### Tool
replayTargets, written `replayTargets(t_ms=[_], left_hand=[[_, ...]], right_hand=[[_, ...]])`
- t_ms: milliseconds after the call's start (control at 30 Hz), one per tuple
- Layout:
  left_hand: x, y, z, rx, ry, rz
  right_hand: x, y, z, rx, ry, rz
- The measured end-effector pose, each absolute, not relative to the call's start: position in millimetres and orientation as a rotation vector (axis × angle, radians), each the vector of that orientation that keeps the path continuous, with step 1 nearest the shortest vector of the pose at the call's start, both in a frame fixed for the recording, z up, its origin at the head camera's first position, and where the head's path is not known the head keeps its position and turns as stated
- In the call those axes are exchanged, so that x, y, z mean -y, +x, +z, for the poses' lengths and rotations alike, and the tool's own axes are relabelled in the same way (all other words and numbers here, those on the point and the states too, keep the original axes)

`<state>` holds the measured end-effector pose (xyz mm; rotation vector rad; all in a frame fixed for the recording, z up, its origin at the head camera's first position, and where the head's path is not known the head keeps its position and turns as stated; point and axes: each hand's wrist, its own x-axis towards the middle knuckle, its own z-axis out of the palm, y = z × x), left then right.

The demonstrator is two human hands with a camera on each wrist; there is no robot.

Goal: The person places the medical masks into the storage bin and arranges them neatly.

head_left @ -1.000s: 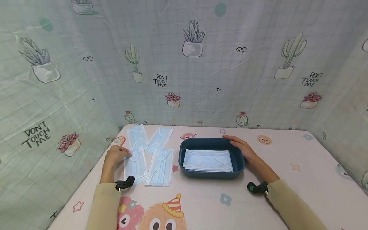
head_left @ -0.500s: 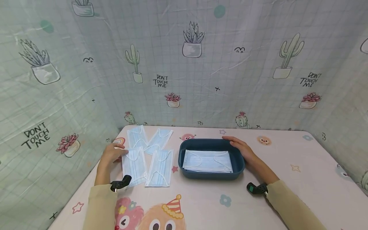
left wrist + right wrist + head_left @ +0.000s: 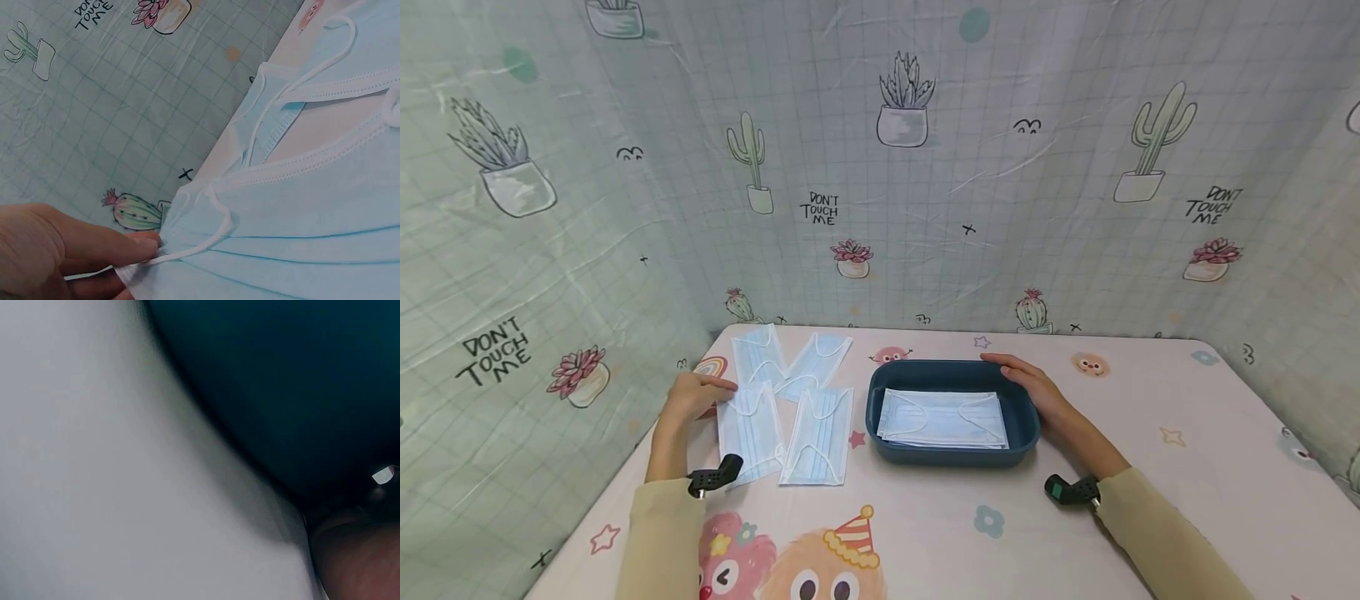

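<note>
In the head view my left hand [image 3: 688,400] pinches the upper left corner of a pale blue face mask [image 3: 750,433]. The left wrist view shows the thumb on top of that mask [image 3: 300,250] near its ear loop, with fingers below. Close by lie three more masks: one beside it [image 3: 814,437] and two behind, a left one [image 3: 758,354] and a right one [image 3: 820,358]. My right hand [image 3: 1033,385] rests at the back right corner of a dark blue plastic box [image 3: 955,457], fingers extended along its rim. A stack of masks [image 3: 943,419] lies inside.
The table has a pale pink cloth [image 3: 925,525] with cartoon prints. A curtain [image 3: 880,183] printed with cacti hangs behind and along both sides. A dark wrist camera [image 3: 717,477] sits on the left wrist, and another camera [image 3: 1071,490] on the right.
My left hand has shifted left toward the table edge, and the pinched mask's upper corner has moved slightly left with it. The right hand and the box have stayed in place.
</note>
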<state>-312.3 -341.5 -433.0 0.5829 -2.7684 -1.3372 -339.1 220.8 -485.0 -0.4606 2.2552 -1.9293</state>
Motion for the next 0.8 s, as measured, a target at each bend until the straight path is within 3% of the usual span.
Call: replayTargets(t_ms=[800], left_hand=[[327.8,-314.1,-432.6,2.754,0.44,-1.24]], right_hand=[[-221.7,-340.6,-487.1,-2.242,-0.466,-1.94]])
